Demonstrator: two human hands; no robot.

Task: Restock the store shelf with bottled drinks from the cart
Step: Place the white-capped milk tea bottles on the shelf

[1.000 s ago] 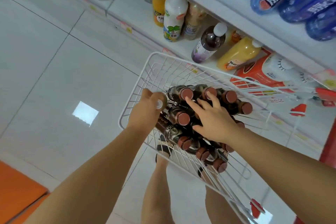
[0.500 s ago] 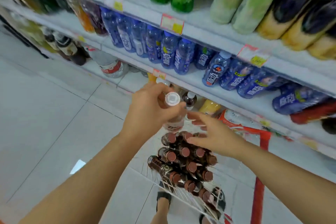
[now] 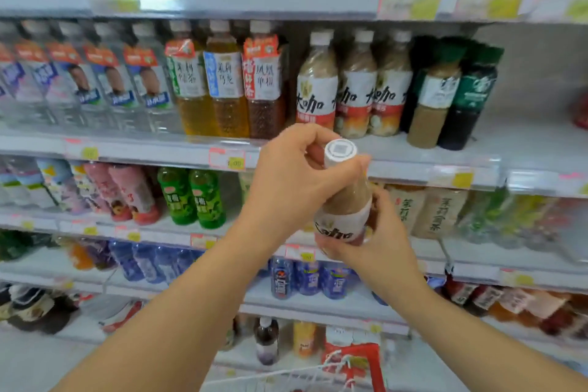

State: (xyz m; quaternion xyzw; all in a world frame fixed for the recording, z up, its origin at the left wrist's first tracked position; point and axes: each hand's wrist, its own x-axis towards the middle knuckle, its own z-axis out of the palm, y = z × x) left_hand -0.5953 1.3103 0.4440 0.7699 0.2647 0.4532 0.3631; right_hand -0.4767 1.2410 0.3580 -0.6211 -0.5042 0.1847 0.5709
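Observation:
A beige milk-coffee bottle [image 3: 345, 207] with a white cap and a white-and-red label is held upright in front of the shelves. My left hand [image 3: 296, 178] grips its neck just below the cap. My right hand [image 3: 378, 238] cups its lower body from the right and below. On the shelf [image 3: 445, 165] right behind stand three matching white-capped bottles [image 3: 353, 86]. The white wire cart [image 3: 286, 377] shows only its top rim at the bottom edge.
Shelves full of drinks fill the view: water and tea bottles [image 3: 222, 82] at left, dark green-capped bottles [image 3: 451, 95] at right, green bottles [image 3: 194, 197] and blue bottles [image 3: 305, 277] below. Bare shelf space lies right of the dark bottles.
My left hand has lifted the bottle from cart height up to the shelf with matching bottles. My right hand has closed round its lower body. The view has tilted up from the cart.

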